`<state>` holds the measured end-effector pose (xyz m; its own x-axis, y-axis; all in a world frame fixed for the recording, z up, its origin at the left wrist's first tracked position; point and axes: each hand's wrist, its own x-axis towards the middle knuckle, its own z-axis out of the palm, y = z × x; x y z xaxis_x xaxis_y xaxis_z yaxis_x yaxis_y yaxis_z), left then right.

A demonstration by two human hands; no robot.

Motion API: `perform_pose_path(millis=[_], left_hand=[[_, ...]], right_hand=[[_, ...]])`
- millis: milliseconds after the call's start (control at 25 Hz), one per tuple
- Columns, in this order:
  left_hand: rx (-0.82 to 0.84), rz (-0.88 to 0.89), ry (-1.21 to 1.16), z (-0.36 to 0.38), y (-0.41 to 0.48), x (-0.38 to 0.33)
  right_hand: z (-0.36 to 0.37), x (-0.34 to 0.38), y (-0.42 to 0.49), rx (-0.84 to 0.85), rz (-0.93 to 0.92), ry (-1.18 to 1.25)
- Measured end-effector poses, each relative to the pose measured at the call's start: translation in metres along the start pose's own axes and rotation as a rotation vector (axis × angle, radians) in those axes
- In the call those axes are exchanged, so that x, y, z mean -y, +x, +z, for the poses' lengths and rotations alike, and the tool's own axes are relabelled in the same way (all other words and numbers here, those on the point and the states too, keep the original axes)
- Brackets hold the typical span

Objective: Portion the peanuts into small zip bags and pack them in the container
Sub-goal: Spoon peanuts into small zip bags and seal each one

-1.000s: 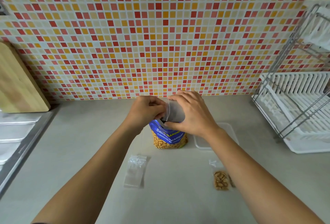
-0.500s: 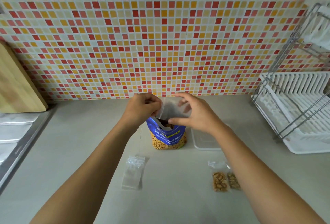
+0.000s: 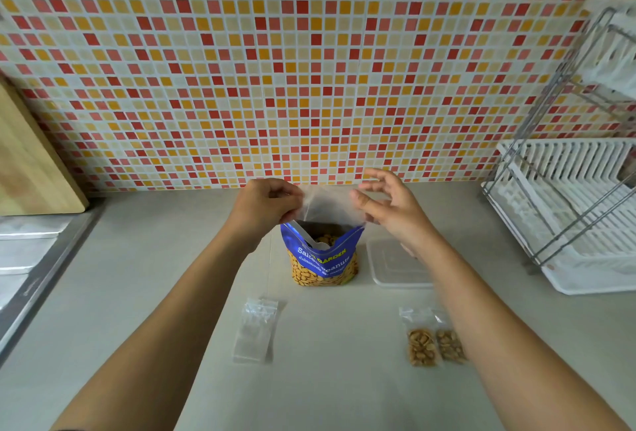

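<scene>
A blue peanut bag (image 3: 323,262) stands open at the middle of the counter, with peanuts visible inside. Just above its mouth my left hand (image 3: 265,203) pinches the left edge of a small clear zip bag (image 3: 327,205). My right hand (image 3: 392,210) is at the bag's right edge with fingers spread and loose, and the thumb is close to or touching the plastic. A clear plastic container (image 3: 395,265) sits right of the peanut bag, partly hidden by my right wrist. Two filled zip bags (image 3: 421,346) lie near my right forearm. Empty zip bags (image 3: 256,329) lie at the front left.
A white dish rack with a metal frame (image 3: 578,217) fills the right side. A wooden cutting board (image 3: 31,162) leans on the tiled wall at the left, above a steel sink edge (image 3: 24,258). Bare counter lies in front between my forearms.
My right hand has let go of the small zip bag, moved right and spread its fingers. The peanut bag's mouth is now uncovered. My left hand still holds the zip bag.
</scene>
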<state>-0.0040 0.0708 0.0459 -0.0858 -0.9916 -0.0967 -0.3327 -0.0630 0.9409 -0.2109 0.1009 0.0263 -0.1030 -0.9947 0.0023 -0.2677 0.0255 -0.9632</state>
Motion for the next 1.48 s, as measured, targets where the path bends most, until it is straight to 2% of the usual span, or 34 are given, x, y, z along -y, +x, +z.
perform_pose_path(millis=[80, 160, 200, 280, 400, 560, 720, 800, 880, 960, 1040, 1120, 1240, 1400, 1480], left_hand=[[0.02, 0.003, -0.049, 0.0, 0.0, 0.0], [0.04, 0.015, -0.066, 0.001, -0.001, -0.001], [0.049, 0.024, -0.062, 0.002, -0.002, -0.001], [0.064, 0.042, -0.051, 0.005, -0.003, -0.003], [0.064, 0.067, -0.03, 0.009, -0.005, -0.004], [0.067, 0.098, 0.0, 0.01, -0.005, -0.003], [0.072, 0.093, 0.003, 0.014, -0.005, -0.003], [0.055, 0.105, -0.026, 0.012, -0.004, -0.003], [-0.058, 0.148, 0.104, 0.004, 0.003, 0.002], [-0.145, 0.175, 0.417, -0.004, 0.013, 0.013], [-0.074, 0.118, 0.596, -0.005, 0.019, 0.027], [-0.021, 0.083, 0.59, 0.0, 0.019, 0.037], [-0.053, 0.155, 0.531, 0.004, 0.018, 0.033], [0.16, 0.226, 0.491, 0.023, 0.015, 0.032], [0.19, 0.235, 0.514, 0.027, 0.014, 0.04]], right_hand=[[0.002, 0.003, -0.004, -0.054, -0.222, -0.297], [0.008, 0.008, -0.006, -0.031, -0.477, -0.622], [0.012, 0.012, -0.006, 0.005, -0.532, -0.764], [0.021, 0.018, -0.005, 0.066, -0.528, -0.941], [0.027, 0.015, -0.003, 0.02, -0.516, -0.999], [0.027, 0.008, -0.001, -0.094, -0.605, -0.958], [0.026, 0.003, 0.002, -0.087, -0.616, -0.891], [0.023, 0.002, 0.002, -0.076, -0.585, -0.756], [0.018, -0.001, 0.0, -0.062, -0.514, -0.537], [0.014, -0.005, -0.004, -0.049, -0.423, -0.329], [0.013, -0.009, -0.008, -0.056, -0.356, -0.186], [0.014, -0.013, -0.009, -0.069, -0.296, -0.106], [0.014, -0.025, -0.007, -0.077, -0.22, -0.026], [0.019, -0.044, -0.005, -0.067, -0.136, 0.037], [0.02, -0.049, -0.006, -0.057, -0.122, 0.057]])
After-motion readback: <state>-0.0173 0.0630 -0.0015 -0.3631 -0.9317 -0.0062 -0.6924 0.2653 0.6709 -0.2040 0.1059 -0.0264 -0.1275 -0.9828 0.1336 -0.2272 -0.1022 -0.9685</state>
